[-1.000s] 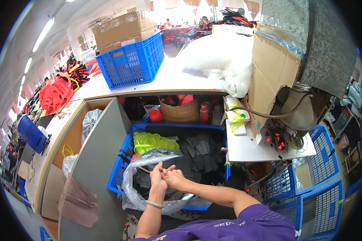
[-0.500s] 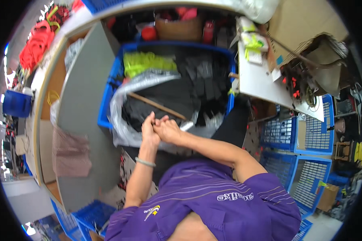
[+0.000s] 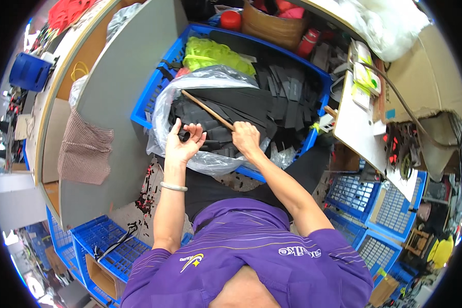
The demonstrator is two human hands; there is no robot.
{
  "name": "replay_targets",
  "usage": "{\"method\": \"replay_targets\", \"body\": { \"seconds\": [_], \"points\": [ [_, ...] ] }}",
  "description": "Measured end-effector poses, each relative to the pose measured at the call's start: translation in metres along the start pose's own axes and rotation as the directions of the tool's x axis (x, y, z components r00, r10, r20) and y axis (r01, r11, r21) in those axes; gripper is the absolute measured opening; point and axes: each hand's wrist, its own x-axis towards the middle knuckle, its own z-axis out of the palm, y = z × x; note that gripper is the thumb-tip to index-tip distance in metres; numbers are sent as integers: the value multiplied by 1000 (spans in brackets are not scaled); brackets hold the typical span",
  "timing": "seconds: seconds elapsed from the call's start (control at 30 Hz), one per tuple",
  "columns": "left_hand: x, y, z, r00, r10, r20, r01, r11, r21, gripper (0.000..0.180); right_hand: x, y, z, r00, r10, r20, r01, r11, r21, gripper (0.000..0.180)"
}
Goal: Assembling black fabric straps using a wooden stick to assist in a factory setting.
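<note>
A: Where is the wooden stick lying?

B: Across the black strips inside the clear plastic bag, its long axis running from about ten o'clock at the far tip down to four o'clock at the near end.

A: Which hand has it?

B: The right hand. Its fingers are curled tight round the near end, so the stick points away from that fist toward ten o'clock. The left hand is close by at nine o'clock of the right, fingers spread and slightly bent, touching the bag's rim and the strips. Whether it pinches a strip, I cannot tell.

A: And the containers?

B: The bag sits in a big blue crate, which also holds loose black pieces toward two o'clock and a yellow-green bundle at twelve. A cardboard tub stands beyond, with a red bottle beside it. Other blue crates sit at seven o'clock, one holding a few dark bits.
</note>
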Motion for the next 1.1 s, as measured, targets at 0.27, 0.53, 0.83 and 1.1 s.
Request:
{"method": "replay_targets", "body": {
  "seconds": [0.27,0.53,0.83,1.1],
  "points": [
    [-4,34,16,973,216,-75,-223,970,-95,38,-65,-8,-164,866,87,493,-410,688,599,30],
    [-19,18,36,946,321,43,-322,946,25,41,-57,-29,-172,880,109,463,-369,770,520,32],
    [-30,-108,56,806,333,489,-564,682,465,37,-19,-98,-147,871,270,410,-476,259,841,33],
    [-49,-8,86,735,450,507,-630,730,265,36,-34,-47,-209,888,93,450,-373,717,589,32]
  ]
}}
